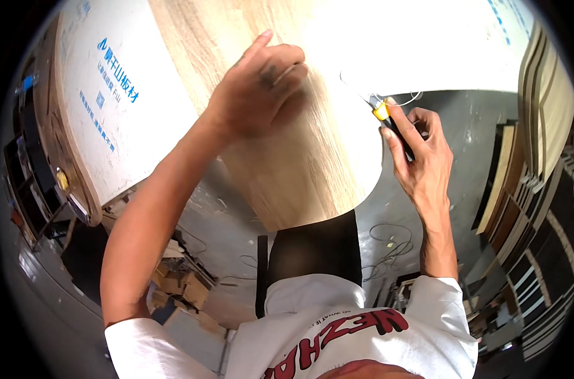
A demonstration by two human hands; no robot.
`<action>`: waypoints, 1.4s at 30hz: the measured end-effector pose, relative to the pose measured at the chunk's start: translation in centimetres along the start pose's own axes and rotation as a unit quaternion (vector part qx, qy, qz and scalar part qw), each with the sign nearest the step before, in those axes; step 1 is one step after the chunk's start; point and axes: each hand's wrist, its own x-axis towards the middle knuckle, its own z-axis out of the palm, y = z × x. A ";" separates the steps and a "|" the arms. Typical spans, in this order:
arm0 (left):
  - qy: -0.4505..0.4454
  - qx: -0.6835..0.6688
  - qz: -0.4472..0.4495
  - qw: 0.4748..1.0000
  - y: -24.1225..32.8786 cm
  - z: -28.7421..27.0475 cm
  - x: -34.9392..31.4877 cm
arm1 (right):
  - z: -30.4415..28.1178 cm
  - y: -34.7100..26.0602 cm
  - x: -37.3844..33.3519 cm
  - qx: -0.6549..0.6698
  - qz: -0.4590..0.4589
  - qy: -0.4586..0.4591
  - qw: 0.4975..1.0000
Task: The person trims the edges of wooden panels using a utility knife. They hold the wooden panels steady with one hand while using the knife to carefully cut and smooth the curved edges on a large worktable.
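Observation:
A light wood-grain board (299,177) stretches in front of me, its right part washed out to white by strong light. My right hand (426,148) grips a utility knife (381,112) with a yellow and black body, its tip at the board's right edge. A thin pale strip (413,99) curls beside the knife; I cannot tell whether it is still attached. Above the wood grain is my left hand (262,85), slightly blurred, with its fingers curled in and its thumb sticking out. The inside of that hand is hidden.
To the left lies a white panel (119,120) with blue print. Curved boards (546,107) and stacked strips (520,252) stand at the right. Cables (388,243) lie on the grey floor, and cardboard pieces (195,290) sit at the lower left.

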 end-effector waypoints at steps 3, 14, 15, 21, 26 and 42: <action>0.025 0.014 0.002 1.000 0.4 0.0 0.8 | -0.2 0.1 3.1 -0.012 -0.031 0.015 0.999; 0.037 -0.013 0.003 0.999 0.2 -0.7 0.9 | 1.1 -2.0 15.7 -0.004 -0.060 0.029 0.998; 0.039 -0.014 0.007 0.999 0.1 -0.9 1.0 | 1.2 -2.3 17.2 -0.002 -0.066 0.034 0.997; 0.044 -0.008 -0.009 0.999 -0.3 -1.2 1.4 | 2.0 -2.6 26.8 -0.033 -0.106 0.044 0.993; 0.043 0.000 -0.005 0.999 -0.6 -1.9 1.5 | 2.1 -3.5 34.6 -0.042 -0.110 0.015 0.993; -0.057 0.074 0.049 0.994 -0.4 -0.7 0.2 | 5.6 -8.4 61.5 -0.057 -0.129 0.069 0.988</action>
